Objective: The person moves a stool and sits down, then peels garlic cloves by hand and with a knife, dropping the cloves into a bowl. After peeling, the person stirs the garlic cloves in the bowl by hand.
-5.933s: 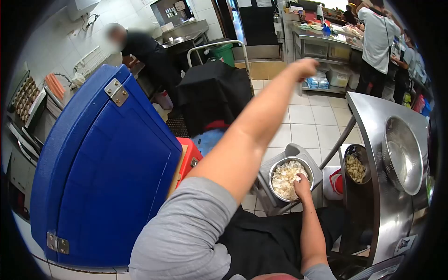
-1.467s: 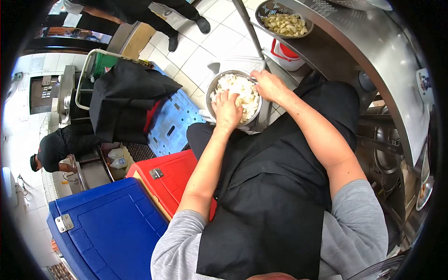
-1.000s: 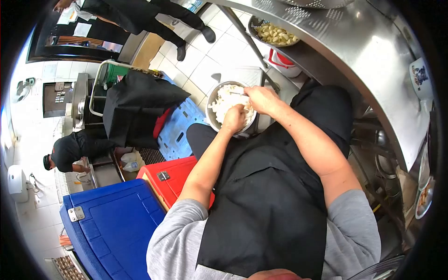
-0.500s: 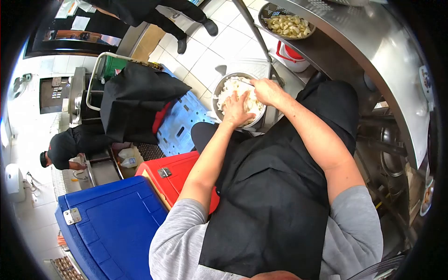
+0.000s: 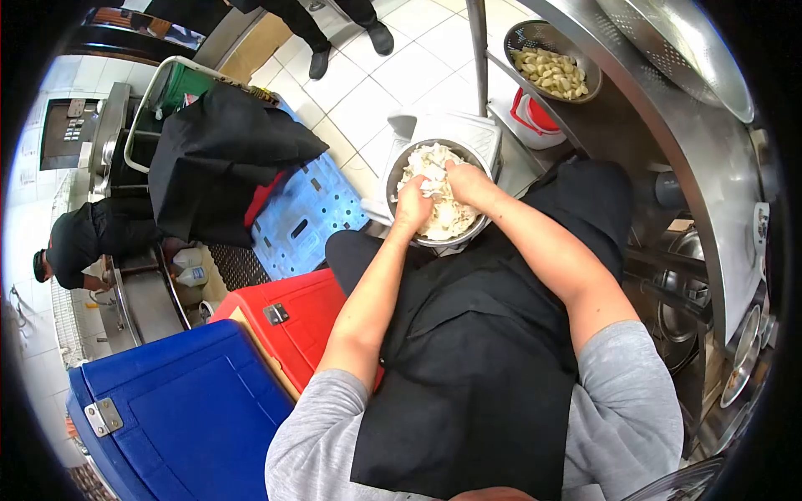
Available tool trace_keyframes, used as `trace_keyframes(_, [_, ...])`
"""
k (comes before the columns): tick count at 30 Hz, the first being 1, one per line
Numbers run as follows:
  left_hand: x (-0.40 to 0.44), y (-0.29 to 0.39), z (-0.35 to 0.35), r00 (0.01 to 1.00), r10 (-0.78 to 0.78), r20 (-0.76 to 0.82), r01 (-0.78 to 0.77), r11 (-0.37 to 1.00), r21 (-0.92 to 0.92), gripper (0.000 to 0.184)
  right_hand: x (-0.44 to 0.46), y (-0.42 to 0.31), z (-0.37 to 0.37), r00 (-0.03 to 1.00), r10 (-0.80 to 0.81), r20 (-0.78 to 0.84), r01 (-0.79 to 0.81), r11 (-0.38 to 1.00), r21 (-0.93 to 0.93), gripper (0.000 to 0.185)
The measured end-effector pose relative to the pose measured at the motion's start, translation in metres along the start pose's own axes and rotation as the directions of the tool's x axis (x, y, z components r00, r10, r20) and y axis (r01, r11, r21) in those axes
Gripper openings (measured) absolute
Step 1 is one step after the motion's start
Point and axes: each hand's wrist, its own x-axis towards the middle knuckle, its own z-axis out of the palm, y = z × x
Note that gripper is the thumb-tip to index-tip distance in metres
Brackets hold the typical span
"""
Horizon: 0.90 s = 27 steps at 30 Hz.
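A round metal bowl point(image 5: 479, 224) full of pale, shredded food point(image 5: 448, 219) stands between my knees on a white plastic stand point(image 5: 468, 127). Both my hands are inside it. On the left side of the bowl, my left hand point(image 5: 413, 203) has its fingers curled into the shreds. My right hand point(image 5: 470, 184) is closed over shreds at the right side, close to the left one. Whitish strands show between the two hands. My fingertips are partly hidden by the food and the backs of my hands.
A colander point(image 5: 595, 83) of pale yellow pieces sits on a metal shelf at upper right, above a white bucket point(image 5: 535, 134) with a red lid. To my left are red point(image 5: 292, 292) and blue point(image 5: 184, 401) chests and a blue pallet point(image 5: 309, 221). Two people stand farther off.
My left hand has gone from spread flat on the shreds to curled into them. My right hand has moved from the bowl's rim into the food. The view has shifted slightly.
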Motion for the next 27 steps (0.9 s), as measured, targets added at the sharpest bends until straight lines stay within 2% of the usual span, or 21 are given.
trace_keyframes(2, [-0.002,0.0,-0.009,0.997,-0.074,0.026,0.074,0.997,-0.022,0.029,0.012,0.008,-0.003,0.99,-0.123,-0.064,0.124,0.992,0.003,0.031])
trace_keyframes(4, [-0.001,-0.008,-0.014,1.0,-0.01,-0.027,0.011,1.0,0.019,0.027,0.012,0.008,-0.019,0.98,-0.152,-0.128,0.169,0.975,0.141,0.036])
trace_keyframes(6, [-0.002,0.003,-0.029,1.0,0.007,-0.016,-0.007,1.0,0.007,0.027,0.008,0.011,-0.035,0.975,-0.19,-0.112,0.211,0.952,0.222,0.039])
trace_keyframes(8, [-0.003,0.014,-0.038,0.998,-0.036,-0.055,0.035,0.999,-0.015,0.033,0.003,0.013,-0.042,0.968,-0.216,-0.124,0.24,0.944,0.228,0.043])
trace_keyframes(9, [-0.003,0.02,-0.044,0.994,-0.107,0.013,0.107,0.993,-0.04,0.035,-0.001,0.012,-0.046,0.962,-0.236,-0.137,0.263,0.935,0.238,0.048])
trace_keyframes(10, [-0.003,0.017,-0.044,0.994,-0.113,0.009,0.113,0.993,-0.04,0.035,-0.006,0.012,-0.048,0.961,-0.241,-0.133,0.267,0.934,0.237,0.048])
trace_keyframes(12, [-0.006,0.013,-0.043,0.995,0.092,0.045,-0.097,0.985,0.141,0.042,-0.029,-0.002,-0.068,0.99,-0.065,0.123,-0.001,0.88,0.475,0.055])
trace_keyframes(13, [-0.015,0.015,-0.042,0.997,0.077,0.022,-0.08,0.985,0.156,0.051,-0.031,0.001,-0.066,0.99,-0.069,0.122,0.003,0.878,0.478,0.055])
trace_keyframes(14, [-0.024,0.027,-0.044,0.997,0.079,0.022,-0.082,0.983,0.162,0.051,-0.032,0.005,-0.063,0.994,-0.083,0.066,0.044,0.889,0.456,0.056])
trace_keyframes(16, [-0.04,0.056,-0.047,0.988,0.142,-0.059,-0.11,0.922,0.371,0.054,-0.03,0.018,-0.052,0.995,-0.1,-0.001,0.09,0.894,0.438,0.058])
trace_keyframes(17, [-0.045,0.059,-0.045,0.977,0.211,-0.009,-0.194,0.914,0.357,0.053,-0.03,0.024,-0.048,0.977,-0.159,-0.14,0.199,0.917,0.345,0.052])
trace_keyframes(18, [-0.046,0.061,-0.04,0.975,0.182,0.128,-0.211,0.938,0.274,0.049,-0.029,0.03,-0.044,0.936,-0.225,-0.272,0.291,0.927,0.235,0.046])
trace_keyframes(20, [-0.044,0.047,-0.016,0.941,0.092,0.324,-0.16,0.969,0.188,0.047,-0.032,0.036,-0.041,0.931,-0.222,-0.29,0.29,0.932,0.217,0.043])
trace_keyframes(21, [-0.043,0.04,-0.004,0.941,0.093,0.326,-0.164,0.967,0.196,0.047,-0.035,0.037,-0.042,0.929,-0.22,-0.297,0.285,0.939,0.195,0.04])
trace_keyframes(23, [-0.038,0.034,0.011,0.922,-0.02,0.387,-0.16,0.89,0.426,0.048,-0.037,0.038,-0.041,0.936,-0.2,-0.29,0.265,0.942,0.207,0.039])
trace_keyframes(26, [-0.032,0.04,0.016,0.93,-0.001,0.367,-0.198,0.841,0.504,0.048,-0.042,0.038,-0.043,0.953,-0.159,-0.259,0.219,0.95,0.222,0.037])
trace_keyframes(27, [-0.03,0.035,0.02,0.942,0.048,0.333,-0.222,0.832,0.508,0.041,-0.044,0.038,-0.045,0.96,-0.149,-0.237,0.204,0.953,0.224,0.036])
